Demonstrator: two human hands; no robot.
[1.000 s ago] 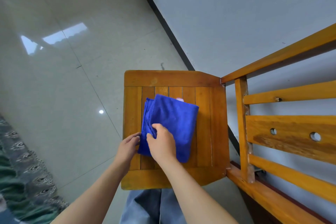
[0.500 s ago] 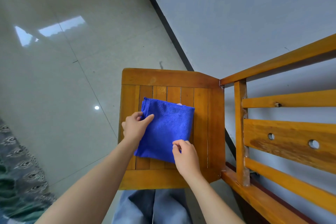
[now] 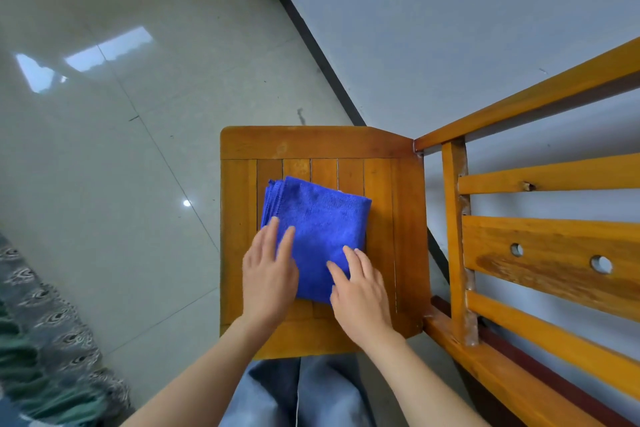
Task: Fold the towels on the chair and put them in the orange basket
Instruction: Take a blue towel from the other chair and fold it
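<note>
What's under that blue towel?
The blue towel lies on the slatted wooden chair seat. A small pale bit peeks out at its far edge; the rest beneath is covered.

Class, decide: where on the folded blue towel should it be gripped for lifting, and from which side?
Probably the left edge of the blue towel, pinched from the left by the left hand: the loose hems stack there, so one pinch traps every layer; the right edge looks folded.

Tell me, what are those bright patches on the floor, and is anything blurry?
Head view: the patches are glare on glossy tiles; the blue towel looks sharp and evenly lit; the wide lens likely skews the bench rails.
</note>
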